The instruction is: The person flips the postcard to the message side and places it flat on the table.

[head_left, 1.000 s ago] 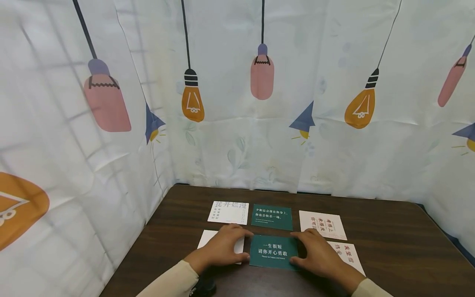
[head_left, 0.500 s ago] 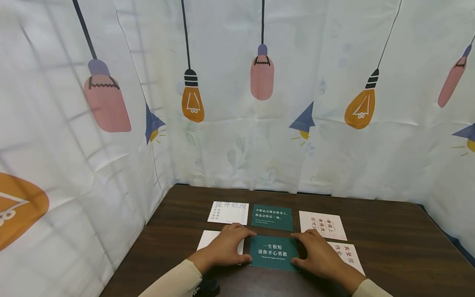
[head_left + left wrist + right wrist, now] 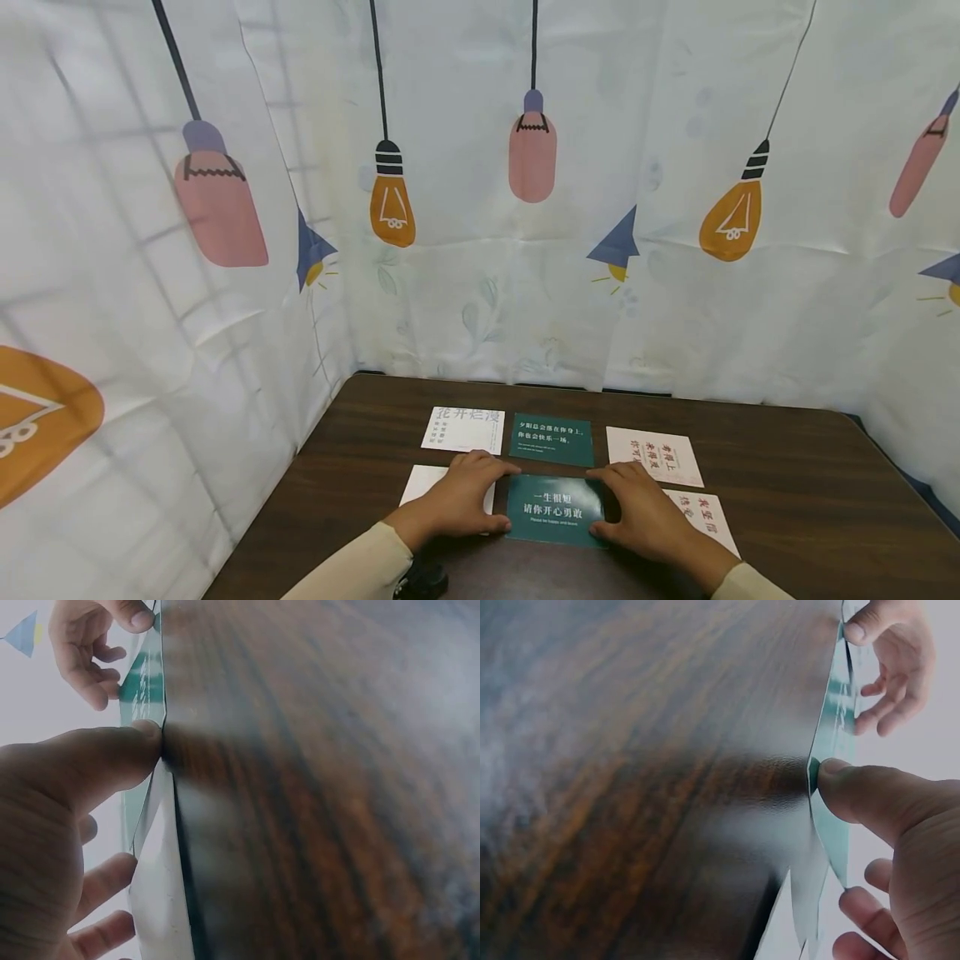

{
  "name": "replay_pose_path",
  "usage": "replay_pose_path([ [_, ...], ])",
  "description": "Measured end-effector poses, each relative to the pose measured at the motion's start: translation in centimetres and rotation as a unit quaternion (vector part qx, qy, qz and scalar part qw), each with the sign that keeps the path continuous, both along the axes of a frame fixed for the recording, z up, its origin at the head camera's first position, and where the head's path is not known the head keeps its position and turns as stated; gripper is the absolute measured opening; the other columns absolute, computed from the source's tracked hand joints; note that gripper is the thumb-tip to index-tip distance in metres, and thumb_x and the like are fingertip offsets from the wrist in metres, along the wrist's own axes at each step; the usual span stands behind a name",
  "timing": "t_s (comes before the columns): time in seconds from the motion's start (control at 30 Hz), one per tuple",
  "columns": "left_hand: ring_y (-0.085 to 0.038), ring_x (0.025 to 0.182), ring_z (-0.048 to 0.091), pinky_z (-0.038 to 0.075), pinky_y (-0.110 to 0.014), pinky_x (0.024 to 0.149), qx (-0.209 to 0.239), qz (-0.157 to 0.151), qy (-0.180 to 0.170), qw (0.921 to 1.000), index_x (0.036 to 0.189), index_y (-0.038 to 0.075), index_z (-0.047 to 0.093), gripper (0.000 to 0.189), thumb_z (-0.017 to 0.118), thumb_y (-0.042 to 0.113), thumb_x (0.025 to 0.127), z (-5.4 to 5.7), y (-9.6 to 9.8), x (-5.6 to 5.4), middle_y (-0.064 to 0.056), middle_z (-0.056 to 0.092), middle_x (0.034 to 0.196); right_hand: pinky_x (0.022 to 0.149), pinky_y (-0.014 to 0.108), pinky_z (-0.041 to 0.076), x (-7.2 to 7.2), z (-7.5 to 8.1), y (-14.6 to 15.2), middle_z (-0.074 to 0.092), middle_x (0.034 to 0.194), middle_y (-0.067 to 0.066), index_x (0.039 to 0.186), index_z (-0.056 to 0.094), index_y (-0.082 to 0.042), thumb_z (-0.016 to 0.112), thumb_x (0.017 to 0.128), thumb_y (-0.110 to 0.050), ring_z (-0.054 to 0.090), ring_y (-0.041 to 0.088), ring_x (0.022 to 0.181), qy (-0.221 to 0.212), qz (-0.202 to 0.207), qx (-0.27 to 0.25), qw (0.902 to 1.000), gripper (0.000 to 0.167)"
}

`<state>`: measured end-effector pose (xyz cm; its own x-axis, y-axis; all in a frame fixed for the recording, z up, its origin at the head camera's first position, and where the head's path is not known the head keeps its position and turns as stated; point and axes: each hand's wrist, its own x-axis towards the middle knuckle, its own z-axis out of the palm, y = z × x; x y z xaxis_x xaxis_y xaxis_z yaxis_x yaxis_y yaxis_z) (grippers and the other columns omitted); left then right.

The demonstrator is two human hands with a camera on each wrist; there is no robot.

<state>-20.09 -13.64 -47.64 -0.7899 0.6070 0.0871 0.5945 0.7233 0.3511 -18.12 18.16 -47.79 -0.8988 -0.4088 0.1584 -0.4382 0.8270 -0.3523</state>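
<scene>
A green card with white lettering lies on the dark wood table in the near row, between my two hands. My left hand is at its left side, the thumb near the close corner and the index finger near the far corner. Behind that hand a white card is partly covered. My right hand is at the right side, thumb and index spread to the two right corners; its thumb touches the card's edge in the right wrist view. Under the right hand a white card with red lettering is partly hidden.
Behind lies a far row: a white card with grey lettering, another green card and a pale card with red lettering. A curtain printed with lamps encloses the table. A small black object is near my left wrist.
My left hand has shifted slightly right, toward the green card. The right hand has stayed almost still at the card's other side, and the cards lie as before.
</scene>
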Motion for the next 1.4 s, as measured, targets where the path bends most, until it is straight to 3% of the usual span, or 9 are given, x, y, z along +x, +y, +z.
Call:
replay_pose_path([
  [0.2,-0.02,0.131,0.045,0.032,-0.053,0.106,0.002,0.0,-0.001,1.0,0.145,0.026,0.055,0.072,0.084,0.046,0.083,0.16,0.13,0.03,0.011,0.058,0.138,0.101,0.052,0.045,0.22,0.11,-0.05,0.061,0.124,-0.002,0.131,0.066,-0.016,0.094,0.071,-0.041,0.053,0.024,0.117,0.01,0.004,-0.011,0.9999,0.071],
  [0.57,-0.019,0.125,0.046,0.035,-0.05,0.103,0.0,-0.007,0.047,0.9989,0.143,0.018,0.059,0.078,0.089,0.043,0.076,0.38,0.47,-0.09,0.005,0.057,0.13,0.097,0.047,0.048,0.36,-0.13,-0.22,0.055,0.121,-0.005,0.136,0.063,-0.016,0.095,0.069,-0.039,0.049,0.018,0.113,0.022,-0.007,-0.021,0.9995,0.077],
  [0.83,-0.017,0.123,0.043,0.034,-0.049,0.102,0.012,-0.003,0.037,0.9993,0.143,0.017,0.06,0.078,0.091,0.041,0.076,0.82,0.68,0.16,0.007,0.054,0.125,0.094,0.046,0.049,0.53,0.11,-0.38,0.051,0.118,-0.006,0.135,0.064,-0.016,0.096,0.069,-0.039,0.046,0.02,0.113,0.02,-0.013,-0.018,0.9996,0.077],
  [1.07,-0.016,0.118,0.046,0.033,-0.049,0.101,0.03,0.004,0.007,0.9995,0.141,0.023,0.057,0.075,0.091,0.039,0.076,0.72,0.57,0.2,0.009,0.058,0.126,0.096,0.05,0.047,0.73,0.25,-0.22,0.057,0.123,-0.002,0.134,0.063,-0.021,0.095,0.07,-0.039,0.051,0.024,0.116,0.004,-0.018,-0.031,0.9994,0.074],
  [1.2,-0.009,0.106,0.05,0.031,-0.048,0.097,0.048,-0.001,-0.018,0.9987,0.142,0.023,0.053,0.075,0.09,0.036,0.078,0.71,0.45,0.19,0.017,0.06,0.104,0.083,0.045,0.05,0.76,0.43,-0.11,0.062,0.107,-0.004,0.137,0.06,-0.023,0.094,0.072,-0.039,0.057,0.019,0.097,-0.022,-0.021,-0.036,0.9989,0.076],
  [1.3,-0.002,0.099,0.054,0.03,-0.05,0.097,0.072,-0.018,-0.035,0.9967,0.142,0.019,0.051,0.072,0.089,0.029,0.082,0.69,0.44,0.23,0.023,0.06,0.089,0.069,0.037,0.046,0.67,0.47,0.08,0.057,0.089,-0.011,0.139,0.056,-0.022,0.092,0.075,-0.037,0.052,0.01,0.079,-0.042,-0.009,-0.042,0.9982,0.075],
  [1.4,0.006,0.089,0.058,0.028,-0.052,0.097,0.094,-0.031,-0.05,0.9939,0.142,0.015,0.049,0.067,0.085,0.022,0.086,0.76,0.48,0.28,0.027,0.06,0.08,0.064,0.032,0.044,0.56,0.51,0.29,0.055,0.082,-0.015,0.141,0.054,-0.019,0.087,0.082,-0.031,0.05,0.004,0.071,-0.047,0.013,-0.053,0.9974,0.069],
])
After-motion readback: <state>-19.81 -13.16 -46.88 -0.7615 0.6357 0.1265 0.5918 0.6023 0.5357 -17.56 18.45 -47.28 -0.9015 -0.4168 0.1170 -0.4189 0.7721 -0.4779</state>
